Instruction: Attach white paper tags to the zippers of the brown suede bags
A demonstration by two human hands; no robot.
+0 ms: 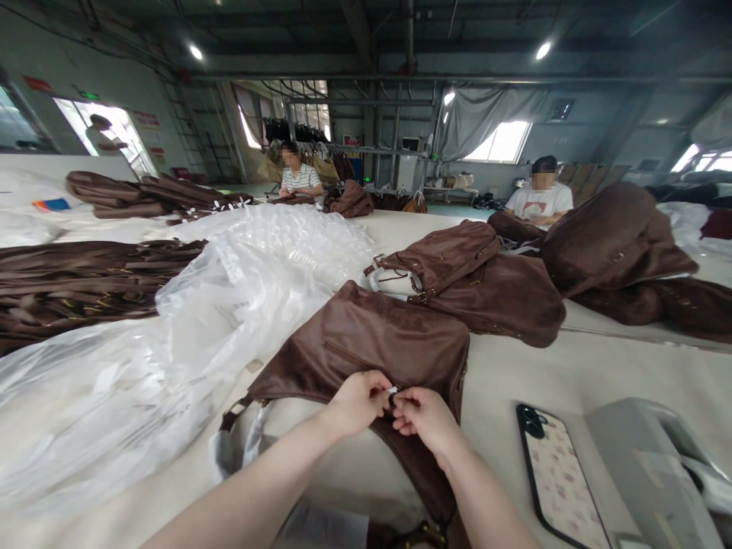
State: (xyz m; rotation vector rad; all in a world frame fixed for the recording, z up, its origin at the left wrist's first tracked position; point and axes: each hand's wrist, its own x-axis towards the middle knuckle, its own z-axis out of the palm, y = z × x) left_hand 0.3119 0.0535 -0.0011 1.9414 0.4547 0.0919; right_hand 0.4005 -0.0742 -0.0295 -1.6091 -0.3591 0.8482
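A brown leather bag (389,328) lies flat in front of me, its strap (229,423) partly wrapped in white material at the left. Over the bag's near edge, my left hand (363,400) is closed in a pinch by a small dark piece with a bit of white (393,390). My right hand (423,415) pinches at the same small piece from the other side, fingertips almost touching the left ones. The fingers partly hide that piece, and its exact form is too small to tell.
Clear plastic bags (245,282) are heaped at the left beside stacked brown straps (85,286). More brown bags (492,290) lie behind and to the right. A phone (563,476) rests near a grey device (657,465). Two people sit across the table.
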